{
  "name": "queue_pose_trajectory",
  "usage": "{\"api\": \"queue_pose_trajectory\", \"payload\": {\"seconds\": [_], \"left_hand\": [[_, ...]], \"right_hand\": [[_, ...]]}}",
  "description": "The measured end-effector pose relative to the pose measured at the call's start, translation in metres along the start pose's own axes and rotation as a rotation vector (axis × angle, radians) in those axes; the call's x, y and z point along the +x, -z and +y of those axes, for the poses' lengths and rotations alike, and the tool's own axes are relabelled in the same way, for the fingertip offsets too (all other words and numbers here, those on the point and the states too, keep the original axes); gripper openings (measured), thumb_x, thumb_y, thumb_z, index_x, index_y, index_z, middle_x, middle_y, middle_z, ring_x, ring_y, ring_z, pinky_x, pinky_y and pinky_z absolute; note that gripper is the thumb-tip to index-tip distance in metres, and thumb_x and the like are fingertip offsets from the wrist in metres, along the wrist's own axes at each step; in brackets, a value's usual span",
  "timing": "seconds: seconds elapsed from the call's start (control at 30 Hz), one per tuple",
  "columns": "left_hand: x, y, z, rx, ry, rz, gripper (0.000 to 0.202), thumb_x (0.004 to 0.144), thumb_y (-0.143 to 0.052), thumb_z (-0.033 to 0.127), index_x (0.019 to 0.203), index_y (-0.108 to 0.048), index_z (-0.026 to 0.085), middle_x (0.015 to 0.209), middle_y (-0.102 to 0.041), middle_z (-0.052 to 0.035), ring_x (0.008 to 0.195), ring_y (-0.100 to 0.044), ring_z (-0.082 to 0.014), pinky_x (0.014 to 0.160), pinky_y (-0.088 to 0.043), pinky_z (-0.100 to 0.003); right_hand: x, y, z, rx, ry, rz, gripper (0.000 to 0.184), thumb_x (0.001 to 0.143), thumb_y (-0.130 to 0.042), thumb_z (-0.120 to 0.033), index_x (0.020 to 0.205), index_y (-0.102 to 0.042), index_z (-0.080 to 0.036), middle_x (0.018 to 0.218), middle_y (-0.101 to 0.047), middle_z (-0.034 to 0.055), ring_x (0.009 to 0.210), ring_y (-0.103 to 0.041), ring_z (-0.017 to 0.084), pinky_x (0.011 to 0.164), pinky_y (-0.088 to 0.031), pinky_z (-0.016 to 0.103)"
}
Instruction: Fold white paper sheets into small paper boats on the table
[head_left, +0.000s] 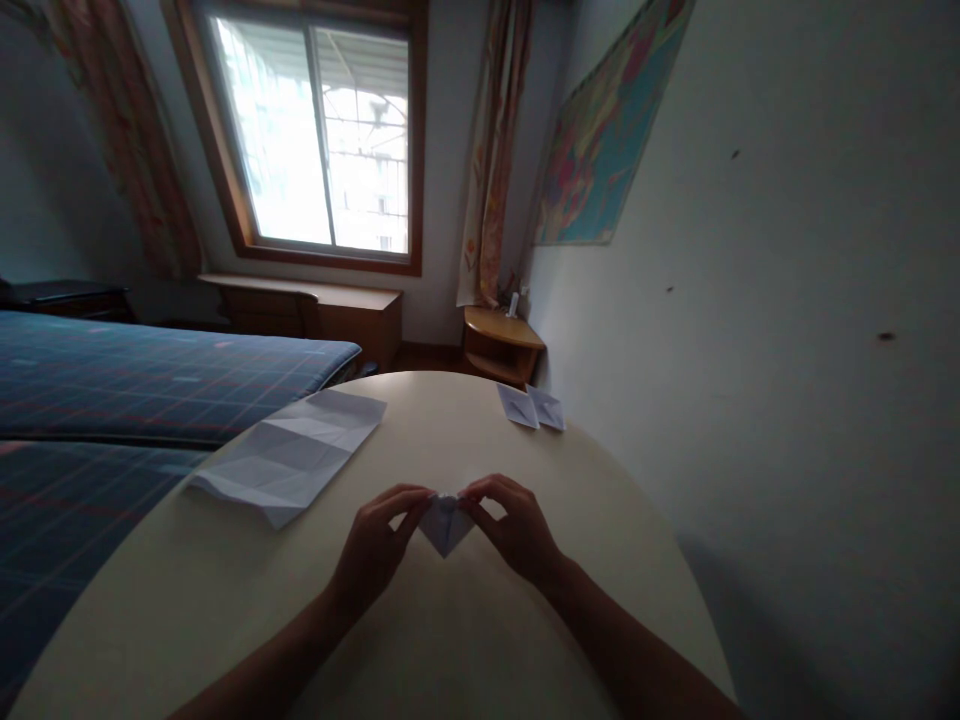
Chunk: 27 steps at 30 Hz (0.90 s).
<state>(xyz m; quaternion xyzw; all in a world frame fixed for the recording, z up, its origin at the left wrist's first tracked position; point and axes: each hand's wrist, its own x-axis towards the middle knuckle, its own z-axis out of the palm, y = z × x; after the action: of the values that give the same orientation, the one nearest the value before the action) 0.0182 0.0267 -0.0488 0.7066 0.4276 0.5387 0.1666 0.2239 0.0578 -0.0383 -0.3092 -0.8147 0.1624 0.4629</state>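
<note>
Between my two hands is a small piece of folded white paper (445,532), its lower corner pointing toward me. My left hand (385,530) pinches its left corner between thumb and fingers. The right corner is pinched the same way by my right hand (511,520). Along the paper's top edge the layers stand slightly apart, and the fingertips cover both side corners. The paper is held just over, or on, the round cream table (450,640); I cannot tell which.
A large creased white sheet (300,450) lies at the table's left edge. Two small folded paper pieces (529,408) rest side by side at the far right. A bed with a plaid mattress (150,380) stands left, a white wall (787,400) right.
</note>
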Motion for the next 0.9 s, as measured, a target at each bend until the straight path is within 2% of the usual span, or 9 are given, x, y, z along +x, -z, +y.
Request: {"api": "queue_pose_trajectory", "payload": {"seconds": [0.33,0.53,0.7,0.9], "left_hand": [[0.004,0.004,-0.004,-0.098,0.260,0.114,0.021,0.088,-0.056,0.036,0.091,-0.070,0.020,0.088,-0.076,-0.0045,0.081,-0.071,-0.0197,0.071,-0.058,-0.030],[0.005,0.007,-0.004,-0.088,0.283,0.175,0.024,0.090,-0.053,0.039,0.094,-0.067,0.020,0.090,-0.074,-0.0046,0.084,-0.070,-0.0207,0.071,-0.056,-0.030],[0.005,0.009,-0.014,-0.077,0.279,0.226,0.025,0.091,-0.052,0.041,0.096,-0.064,0.019,0.090,-0.071,-0.0048,0.087,-0.068,-0.0208,0.076,-0.055,-0.033],[0.006,0.007,-0.032,-0.246,0.331,0.291,0.032,0.087,-0.057,0.047,0.097,-0.058,0.017,0.090,-0.068,-0.0047,0.086,-0.068,-0.0197,0.079,-0.057,-0.036]], "right_hand": [[0.002,0.003,0.003,-0.031,-0.066,0.104,0.010,0.090,-0.063,-0.031,0.088,-0.065,-0.021,0.079,-0.069,0.0022,0.073,-0.064,0.016,0.070,-0.053,0.028],[0.002,0.006,0.004,-0.072,-0.112,0.122,0.012,0.091,-0.060,-0.033,0.090,-0.065,-0.022,0.080,-0.070,0.0031,0.074,-0.065,0.017,0.071,-0.053,0.031],[0.004,0.009,0.006,-0.084,-0.149,0.128,0.013,0.092,-0.058,-0.034,0.091,-0.063,-0.022,0.082,-0.070,0.0037,0.076,-0.066,0.018,0.072,-0.053,0.032],[0.005,0.012,0.010,-0.088,-0.169,0.172,0.014,0.093,-0.056,-0.035,0.091,-0.059,-0.022,0.080,-0.069,0.0035,0.074,-0.066,0.018,0.069,-0.053,0.030]]}}
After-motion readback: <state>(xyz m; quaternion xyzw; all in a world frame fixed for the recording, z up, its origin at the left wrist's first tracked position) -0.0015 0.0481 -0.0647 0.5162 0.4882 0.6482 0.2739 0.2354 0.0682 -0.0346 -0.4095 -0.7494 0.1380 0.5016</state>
